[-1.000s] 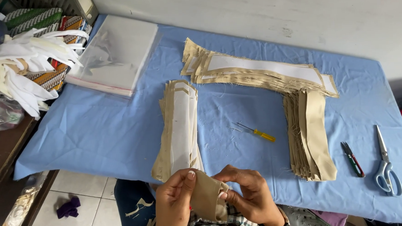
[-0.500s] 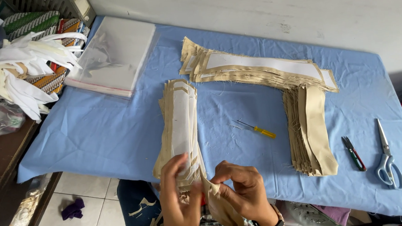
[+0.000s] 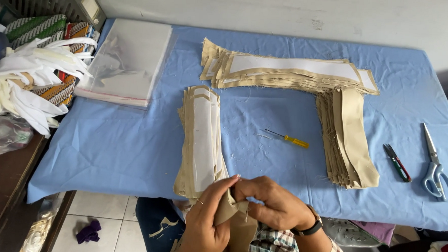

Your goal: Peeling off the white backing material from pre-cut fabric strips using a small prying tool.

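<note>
Head view, looking down at a blue-covered table [image 3: 134, 145]. At six o'clock, the left hand [image 3: 205, 225] and right hand [image 3: 275, 204] both pinch a folded tan fabric strip [image 3: 233, 216] between them, fingers closed on it. Just above, at eleven o'clock from the hands, lies a stack of tan strips [image 3: 202, 137]. A yellow-handled screwdriver [image 3: 287, 138] lies at one o'clock, scissors [image 3: 434, 164] at three.

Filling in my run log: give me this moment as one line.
left hand: holds tan fabric strip | right hand: pinches same strip | nearest: strip stack | blue table cloth: yellow-handled tool, scissors
</note>
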